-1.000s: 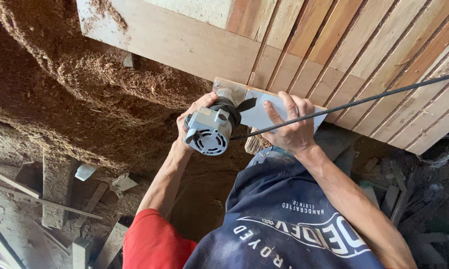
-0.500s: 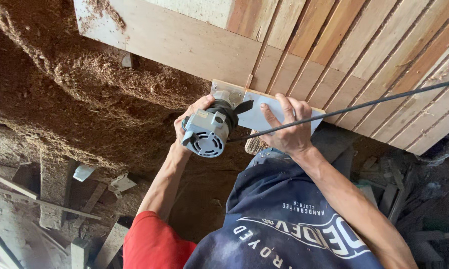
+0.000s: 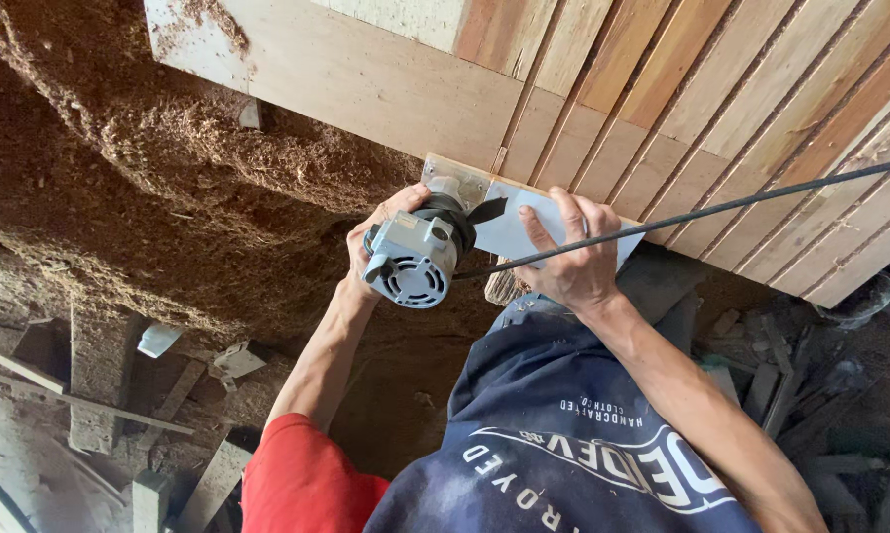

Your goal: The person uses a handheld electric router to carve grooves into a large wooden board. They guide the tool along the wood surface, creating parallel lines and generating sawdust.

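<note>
My left hand [image 3: 364,249] is wrapped around the grey motor body of a small electric trimmer [image 3: 413,265], whose vented end faces me. The tool sits against the near edge of a large panel of glued wooden strips [image 3: 386,94]. My right hand [image 3: 575,265] lies flat with spread fingers on the trimmer's pale flat base plate [image 3: 504,235], pressing it to the panel's edge. A black power cable [image 3: 741,205] runs from the tool over my right hand towards the upper right.
A big heap of brown sawdust [image 3: 159,188] lies under and left of the panel. Wood offcuts and planks [image 3: 100,380] are scattered on the dirt floor at the lower left and right. A round metal bowl [image 3: 859,298] sits at the right edge.
Both hands and the trimmer stay at about the same spot on the panel's edge. Only the view shifts slightly.
</note>
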